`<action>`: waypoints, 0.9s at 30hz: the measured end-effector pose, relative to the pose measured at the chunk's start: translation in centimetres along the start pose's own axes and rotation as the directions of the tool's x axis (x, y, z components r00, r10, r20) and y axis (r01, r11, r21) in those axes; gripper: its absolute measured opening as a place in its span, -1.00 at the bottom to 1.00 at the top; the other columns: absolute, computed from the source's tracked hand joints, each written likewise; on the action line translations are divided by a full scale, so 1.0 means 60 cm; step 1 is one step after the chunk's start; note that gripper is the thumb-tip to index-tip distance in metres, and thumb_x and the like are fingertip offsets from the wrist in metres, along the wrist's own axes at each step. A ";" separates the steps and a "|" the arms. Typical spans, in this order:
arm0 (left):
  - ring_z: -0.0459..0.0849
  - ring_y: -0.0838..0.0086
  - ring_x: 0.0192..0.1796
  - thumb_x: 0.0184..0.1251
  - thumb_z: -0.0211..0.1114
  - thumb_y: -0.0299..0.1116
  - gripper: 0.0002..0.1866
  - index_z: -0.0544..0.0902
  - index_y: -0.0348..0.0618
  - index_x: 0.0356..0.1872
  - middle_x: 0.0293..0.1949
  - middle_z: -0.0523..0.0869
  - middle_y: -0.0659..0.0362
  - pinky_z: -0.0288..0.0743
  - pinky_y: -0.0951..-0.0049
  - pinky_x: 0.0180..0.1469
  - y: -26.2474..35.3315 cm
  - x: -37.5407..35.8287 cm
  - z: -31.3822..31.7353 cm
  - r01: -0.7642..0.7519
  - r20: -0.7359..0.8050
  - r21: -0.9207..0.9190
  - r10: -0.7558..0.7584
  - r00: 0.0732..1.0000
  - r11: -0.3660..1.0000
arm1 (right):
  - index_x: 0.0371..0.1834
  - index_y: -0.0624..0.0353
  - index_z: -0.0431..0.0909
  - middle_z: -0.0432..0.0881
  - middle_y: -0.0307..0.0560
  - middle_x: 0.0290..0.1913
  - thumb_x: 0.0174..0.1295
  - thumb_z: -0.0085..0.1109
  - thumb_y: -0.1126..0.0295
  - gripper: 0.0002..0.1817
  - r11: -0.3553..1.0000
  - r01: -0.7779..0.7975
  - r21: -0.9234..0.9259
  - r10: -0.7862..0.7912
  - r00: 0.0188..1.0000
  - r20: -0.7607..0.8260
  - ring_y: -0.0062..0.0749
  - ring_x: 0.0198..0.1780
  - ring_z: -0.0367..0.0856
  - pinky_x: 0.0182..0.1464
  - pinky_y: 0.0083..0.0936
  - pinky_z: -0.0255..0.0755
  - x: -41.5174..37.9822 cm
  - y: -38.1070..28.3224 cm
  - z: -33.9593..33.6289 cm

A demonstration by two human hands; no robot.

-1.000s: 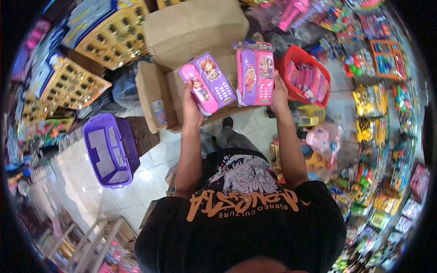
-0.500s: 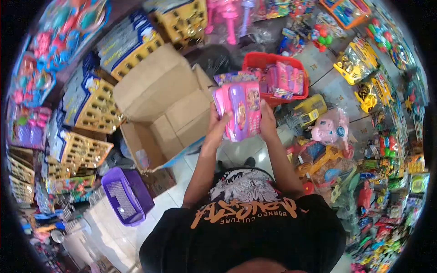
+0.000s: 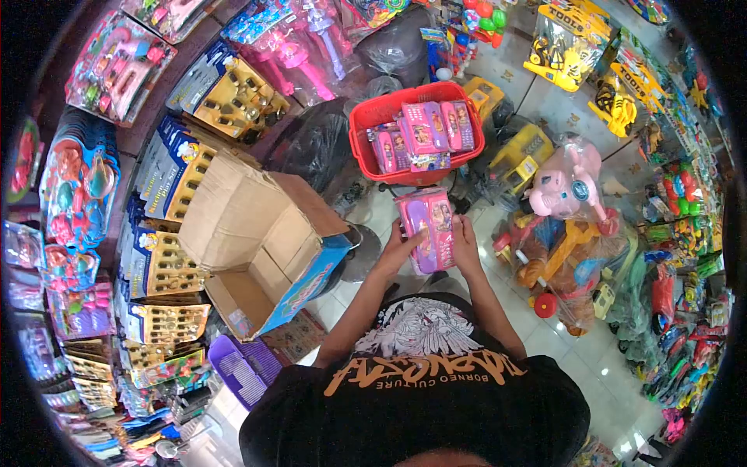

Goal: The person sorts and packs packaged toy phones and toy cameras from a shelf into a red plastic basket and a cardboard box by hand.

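Note:
My left hand and my right hand are closed on opposite sides of a pink toy telephone. It has a purple handset down one side, with printed pictures and a keypad on the other. I hold it in front of my body, just below a red basket. Several similar pink and purple toy telephones lie in that basket, some overlapping. My thumbs rest on the front of the held toy, and the other fingers are partly hidden behind it.
An open cardboard box stands to the left, above a purple basket. A wrapped pink toy and a yellow toy vehicle lie on the right. Carded kitchen play sets line the left; black plastic bags sit behind the box.
My view has shifted, and the red basket now appears nearer the middle. Both hands still hold a pink toy telephone, now lower in view and below the basket.

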State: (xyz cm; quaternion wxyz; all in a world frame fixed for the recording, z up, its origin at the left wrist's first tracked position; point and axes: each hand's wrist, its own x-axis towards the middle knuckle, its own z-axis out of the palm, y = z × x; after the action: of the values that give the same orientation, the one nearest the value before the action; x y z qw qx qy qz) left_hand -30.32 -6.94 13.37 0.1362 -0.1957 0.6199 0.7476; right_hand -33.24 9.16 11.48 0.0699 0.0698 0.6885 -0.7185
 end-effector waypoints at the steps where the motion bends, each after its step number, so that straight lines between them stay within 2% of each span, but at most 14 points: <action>1: 0.48 0.42 0.03 0.23 0.27 -0.23 -0.33 0.13 -0.18 0.26 0.04 0.47 0.09 0.40 0.36 0.06 -0.007 0.010 -0.013 0.008 -0.012 0.011 -0.008 1.000 1.000 | -0.12 0.27 0.40 0.52 -0.10 -0.25 0.41 -0.19 0.22 -0.69 1.000 -0.011 0.013 0.011 1.000 0.006 -0.51 -0.20 0.46 -0.11 -0.54 0.36 0.006 0.000 0.013; 3: 0.50 0.45 0.00 0.20 0.28 -0.24 -0.36 0.19 -0.20 0.23 0.01 0.49 0.11 0.42 0.37 0.03 -0.027 0.040 -0.043 -0.077 -0.054 -0.079 0.073 0.996 0.994 | -0.07 0.24 0.39 0.47 -0.19 -0.23 0.42 -0.21 0.16 -0.65 0.999 0.044 -0.012 -0.042 0.991 0.129 -0.59 -0.14 0.41 -0.05 -0.62 0.31 0.025 -0.004 0.037; 5: 0.50 0.47 -0.07 0.11 0.32 -0.24 -0.27 0.17 -0.20 0.27 -0.03 0.50 0.13 0.42 0.45 -0.04 0.008 0.054 -0.070 -0.005 -0.081 -0.134 -0.006 0.997 0.991 | -0.09 0.27 0.39 0.47 -0.18 -0.25 0.42 -0.19 0.19 -0.67 0.996 0.052 -0.076 -0.040 0.988 0.150 -0.57 -0.15 0.40 -0.05 -0.60 0.30 0.051 -0.014 0.069; 8: 0.52 0.50 -0.18 0.10 0.27 -0.29 -0.31 0.18 -0.18 0.26 -0.08 0.51 0.16 0.46 0.48 -0.17 0.062 0.104 -0.098 -0.065 -0.203 -0.157 0.032 0.979 0.985 | 0.01 0.30 0.38 0.49 -0.07 -0.15 0.40 -0.16 0.20 -0.64 0.996 0.081 -0.029 -0.070 0.960 0.272 -0.45 -0.07 0.44 0.05 -0.53 0.29 0.115 -0.013 0.116; 10: 0.52 0.50 -0.22 0.09 0.26 -0.26 -0.32 0.20 -0.15 0.24 -0.10 0.50 0.17 0.46 0.48 -0.26 0.084 0.150 -0.121 -0.134 -0.242 -0.223 0.078 0.967 0.966 | 0.12 0.28 0.37 0.53 0.16 -0.05 0.33 -0.09 0.21 -0.58 0.919 0.344 -0.194 -0.276 0.910 0.309 -0.11 0.05 0.48 0.16 -0.30 0.27 0.151 -0.041 0.139; 13: 0.52 0.49 -0.21 0.08 0.27 -0.22 -0.32 0.21 -0.12 0.23 -0.10 0.50 0.16 0.46 0.47 -0.24 0.113 0.227 -0.149 -0.178 -0.173 -0.272 0.134 0.976 0.946 | 0.24 0.30 0.27 0.38 0.19 0.16 0.34 -0.08 0.18 -0.49 0.761 0.463 -0.453 -0.325 0.878 0.351 -0.12 0.22 0.33 0.27 -0.42 0.14 0.223 -0.056 0.158; 15: 0.52 0.48 -0.22 0.07 0.27 -0.21 -0.32 0.21 -0.11 0.23 -0.10 0.50 0.14 0.45 0.49 -0.25 0.128 0.271 -0.151 -0.228 -0.212 -0.304 0.168 0.963 0.925 | 0.24 0.21 0.29 0.29 0.20 0.24 0.30 -0.02 0.14 -0.48 0.785 0.438 -0.438 -0.294 0.886 0.359 -0.02 0.25 0.27 0.29 -0.26 0.12 0.257 -0.094 0.154; 17: 0.52 0.48 -0.25 0.06 0.29 -0.20 -0.30 0.20 -0.12 0.23 -0.11 0.50 0.14 0.45 0.50 -0.29 0.135 0.299 -0.160 -0.292 -0.253 -0.194 0.240 0.937 0.937 | 0.25 0.08 0.31 0.23 0.19 0.30 0.23 0.06 0.09 -0.45 0.633 0.369 -0.681 -0.305 0.927 0.219 0.06 0.28 0.20 0.29 -0.08 0.06 0.287 -0.118 0.150; 18: 0.52 0.48 -0.25 0.06 0.29 -0.20 -0.30 0.20 -0.12 0.23 -0.11 0.50 0.14 0.45 0.50 -0.29 0.135 0.316 -0.166 -0.287 -0.252 -0.209 0.232 0.939 0.935 | 0.30 -0.06 0.26 0.16 0.19 0.33 0.13 0.16 0.01 -0.34 0.602 0.385 -0.700 -0.362 0.912 0.190 0.19 0.33 0.07 0.27 0.14 -0.03 0.314 -0.092 0.141; 19: 0.52 0.48 -0.27 0.04 0.30 -0.20 -0.28 0.19 -0.13 0.24 -0.12 0.51 0.13 0.45 0.49 -0.31 0.130 0.339 -0.174 -0.257 -0.244 -0.179 0.210 0.947 0.950 | 0.30 -0.06 0.26 0.16 0.19 0.33 0.13 0.16 0.01 -0.34 0.592 0.381 -0.710 -0.360 0.914 0.190 0.19 0.33 0.07 0.27 0.14 -0.03 0.329 -0.082 0.136; 21: 0.51 0.50 -0.30 0.01 0.33 -0.20 -0.22 0.16 -0.15 0.27 -0.14 0.51 0.12 0.45 0.48 -0.36 0.126 0.376 -0.178 -0.190 -0.219 -0.120 0.161 0.962 0.975 | 0.35 -0.08 0.15 -0.10 0.22 0.42 0.01 0.19 -0.10 -0.18 0.572 0.182 -0.800 -0.235 0.971 0.053 0.26 0.39 -0.07 0.22 0.40 -0.18 0.353 -0.069 0.122; 23: 0.56 0.38 -0.20 -0.01 0.33 -0.19 -0.14 0.10 -0.16 0.33 -0.07 0.53 0.06 0.50 0.39 -0.24 0.124 0.396 -0.178 -0.106 -0.173 -0.150 0.079 0.982 0.983 | 0.41 -0.15 0.03 -0.22 0.19 0.45 -0.06 0.22 -0.15 -0.06 0.571 0.118 -0.813 -0.132 0.990 0.052 0.33 0.41 -0.20 0.23 0.42 -0.23 0.366 -0.057 0.112; 25: 0.55 0.23 -0.01 -0.04 0.35 -0.19 -0.08 0.05 -0.17 0.36 0.05 0.50 -0.01 0.46 0.30 0.00 0.081 0.447 -0.190 -0.143 -0.247 0.025 0.145 0.958 0.989 | 0.43 -0.31 -0.06 -0.25 0.25 0.45 -0.06 0.27 -0.09 -0.03 0.488 0.083 -0.869 -0.083 0.995 0.049 0.38 0.39 -0.19 0.22 0.40 -0.15 0.370 -0.053 0.118; 27: 0.53 0.33 -0.01 0.05 0.30 -0.06 -0.17 0.13 -0.21 0.29 0.02 0.51 0.02 0.44 0.36 -0.02 0.031 0.493 -0.203 -0.109 -0.195 0.031 0.113 0.974 0.994 | 0.42 -0.38 -0.05 -0.26 0.28 0.44 -0.08 0.27 -0.11 -0.03 0.483 0.130 -0.866 -0.095 0.991 0.095 0.38 0.40 -0.24 0.20 0.44 -0.18 0.373 -0.029 0.109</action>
State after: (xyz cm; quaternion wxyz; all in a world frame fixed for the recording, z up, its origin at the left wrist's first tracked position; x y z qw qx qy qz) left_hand -55.88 -20.39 -0.55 0.0344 -0.2323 0.6479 0.7246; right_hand -55.54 2.62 9.07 0.0604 -0.0324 0.9583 -0.2774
